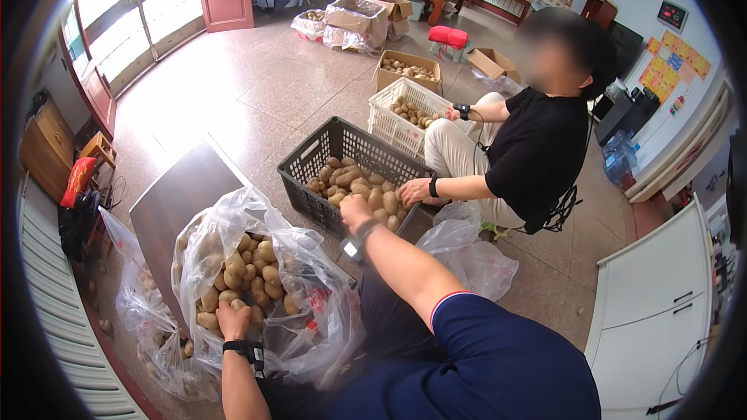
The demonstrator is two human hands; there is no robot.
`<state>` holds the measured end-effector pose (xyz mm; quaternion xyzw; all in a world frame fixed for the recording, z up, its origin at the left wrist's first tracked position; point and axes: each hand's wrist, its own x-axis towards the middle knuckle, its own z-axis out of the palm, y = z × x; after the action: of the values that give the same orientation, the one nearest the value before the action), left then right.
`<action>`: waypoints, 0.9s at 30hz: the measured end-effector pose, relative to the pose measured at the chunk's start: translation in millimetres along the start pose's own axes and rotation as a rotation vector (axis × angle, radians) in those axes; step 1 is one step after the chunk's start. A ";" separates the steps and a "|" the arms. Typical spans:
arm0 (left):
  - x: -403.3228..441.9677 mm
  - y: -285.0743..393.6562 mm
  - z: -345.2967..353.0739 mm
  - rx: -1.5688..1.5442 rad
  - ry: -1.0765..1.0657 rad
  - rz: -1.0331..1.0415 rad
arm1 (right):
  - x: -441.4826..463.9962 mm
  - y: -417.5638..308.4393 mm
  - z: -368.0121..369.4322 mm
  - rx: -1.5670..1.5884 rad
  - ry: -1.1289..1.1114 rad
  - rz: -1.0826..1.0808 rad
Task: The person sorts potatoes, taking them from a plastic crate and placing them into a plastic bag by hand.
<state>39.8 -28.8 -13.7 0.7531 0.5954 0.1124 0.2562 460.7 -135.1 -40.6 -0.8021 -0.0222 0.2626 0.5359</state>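
Note:
My left hand (233, 320) reaches into a clear plastic bag (198, 245) of potatoes (257, 268), its fingers curled round a potato at the near side of the pile. Over the near side of a black plastic crate (299, 175) is my right hand (356, 214), with fingers closed; what they hold, if anything, is hidden. Many potatoes (359, 187) lie in the crate. A co-worker's hand (415, 191) reaches into the crate's right side, and the co-worker's other hand (454, 113) is by a white crate (397, 134) of smaller potatoes.
The co-worker (537, 140) sits low at the right. Another plastic bag (159, 342) with potatoes lies at the left, and a crumpled clear bag (467, 257) lies right of my arm. Behind the crates stand a cardboard box (389, 82) of potatoes and a red-topped stool (448, 37).

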 end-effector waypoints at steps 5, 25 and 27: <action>1.8 5.1 4.6 -0.118 0.072 0.070 | -66.5 -37.7 14.8 -0.269 0.002 -0.541; -37.8 63.7 -9.0 -1.077 -0.703 -0.085 | -203.7 -23.0 57.3 -0.596 -0.985 -1.295; -38.4 64.3 -7.5 -1.145 -0.718 -0.086 | -206.7 -21.8 56.3 -0.593 -1.044 -1.286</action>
<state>79.9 -73.8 31.3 0.4649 0.3493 0.1429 0.8009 263.0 -143.6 44.4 -0.5180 -0.7791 0.2265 0.2709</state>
